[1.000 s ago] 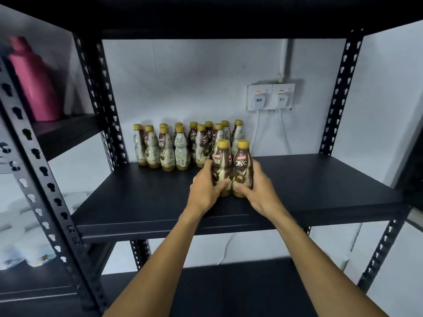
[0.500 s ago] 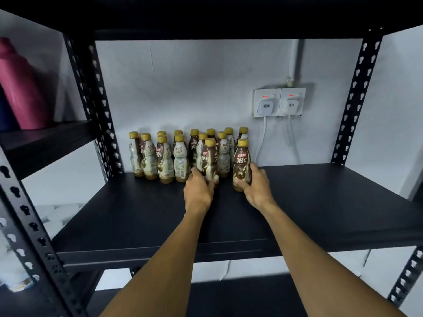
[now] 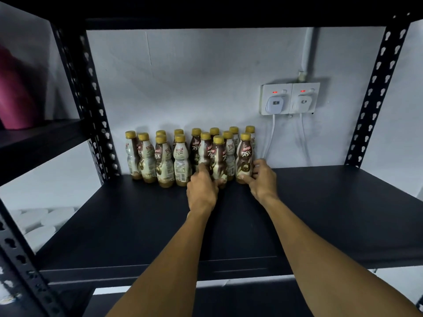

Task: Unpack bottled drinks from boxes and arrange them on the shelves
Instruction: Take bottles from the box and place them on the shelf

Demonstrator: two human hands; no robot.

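The left hand (image 3: 201,191) curls its fingers round a gold-capped brown plastic bottle (image 3: 218,161); the right hand (image 3: 263,180) grips a second such bottle (image 3: 244,159). Both stand upright on the black metal shelf (image 3: 320,213), against the other bottles (image 3: 180,162).

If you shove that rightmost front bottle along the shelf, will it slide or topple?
Likely tippy: the bottle is tall and narrow. The right hand grips it low, which probably helps it slide upright on the smooth shelf. Falling, it might knock its close neighbours.
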